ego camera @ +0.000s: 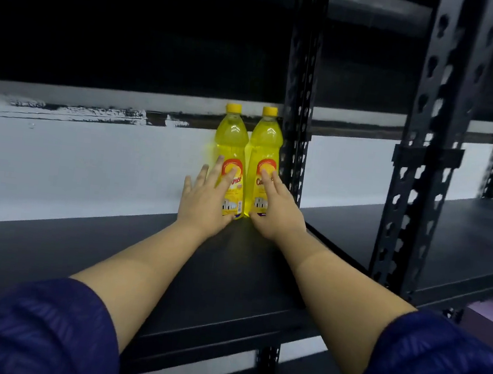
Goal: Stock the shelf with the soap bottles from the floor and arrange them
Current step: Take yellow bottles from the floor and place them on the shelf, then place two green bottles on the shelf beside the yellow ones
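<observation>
On the shelf [78,247] — two yellow bottles [230,160], upright, touching — straight fingers [201,178] resting against them.

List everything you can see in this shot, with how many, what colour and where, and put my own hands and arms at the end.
soap bottles: two, yellow with yellow caps, upright side by side at the back of the shelf, left bottle, right bottle next to the post
shelf: one, black board, under the bottles
post: one, black perforated metal, right of the bottles
wall: white, behind the shelf
left hand: one, fingers straight against the left bottle
right hand: one, fingers straight against the right bottle
sleeves: two, dark blue, bottom corners
</observation>
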Demonstrator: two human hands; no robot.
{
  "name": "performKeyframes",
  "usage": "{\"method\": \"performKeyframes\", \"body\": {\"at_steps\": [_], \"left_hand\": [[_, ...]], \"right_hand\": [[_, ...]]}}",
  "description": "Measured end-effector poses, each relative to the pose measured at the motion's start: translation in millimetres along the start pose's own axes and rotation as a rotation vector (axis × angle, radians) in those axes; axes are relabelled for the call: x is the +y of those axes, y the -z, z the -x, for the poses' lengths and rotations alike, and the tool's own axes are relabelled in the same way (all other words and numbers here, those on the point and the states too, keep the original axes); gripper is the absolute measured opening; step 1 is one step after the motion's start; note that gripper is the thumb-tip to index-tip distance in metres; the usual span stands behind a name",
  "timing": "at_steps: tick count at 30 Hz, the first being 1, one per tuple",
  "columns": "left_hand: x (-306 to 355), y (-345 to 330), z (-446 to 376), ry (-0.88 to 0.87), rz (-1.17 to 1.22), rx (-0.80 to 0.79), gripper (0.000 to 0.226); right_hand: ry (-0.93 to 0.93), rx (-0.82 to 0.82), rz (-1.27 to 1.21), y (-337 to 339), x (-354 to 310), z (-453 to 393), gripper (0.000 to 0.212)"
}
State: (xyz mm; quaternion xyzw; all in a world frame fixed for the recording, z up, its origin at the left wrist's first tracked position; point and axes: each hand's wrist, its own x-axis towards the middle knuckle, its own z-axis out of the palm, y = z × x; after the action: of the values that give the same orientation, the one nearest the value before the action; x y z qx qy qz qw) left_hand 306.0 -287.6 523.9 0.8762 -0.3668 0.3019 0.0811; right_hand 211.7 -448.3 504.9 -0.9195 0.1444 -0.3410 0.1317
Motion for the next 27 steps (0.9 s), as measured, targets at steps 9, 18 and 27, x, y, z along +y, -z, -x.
{"method": "performKeyframes", "body": {"at_steps": [9, 18, 27], "left_hand": [[-12.4, 85.6, 89.6, 0.253, 0.243, -0.336, 0.082], [-1.3, 188.1, 192.6, 0.168, 0.279, -0.492, 0.04], [11.2, 202.1, 356.5, 0.131, 0.27, -1.188, 0.047]], "right_hand": [[-0.101, -0.243, 0.143, 92.7, -49.7, 91.2, 0.076], [-0.112, -0.52, 0.15, 171.1, -124.6, 197.4, 0.033], [-0.196, -1.083, 0.127, 157.8, -140.5, 342.2, 0.036]]}}
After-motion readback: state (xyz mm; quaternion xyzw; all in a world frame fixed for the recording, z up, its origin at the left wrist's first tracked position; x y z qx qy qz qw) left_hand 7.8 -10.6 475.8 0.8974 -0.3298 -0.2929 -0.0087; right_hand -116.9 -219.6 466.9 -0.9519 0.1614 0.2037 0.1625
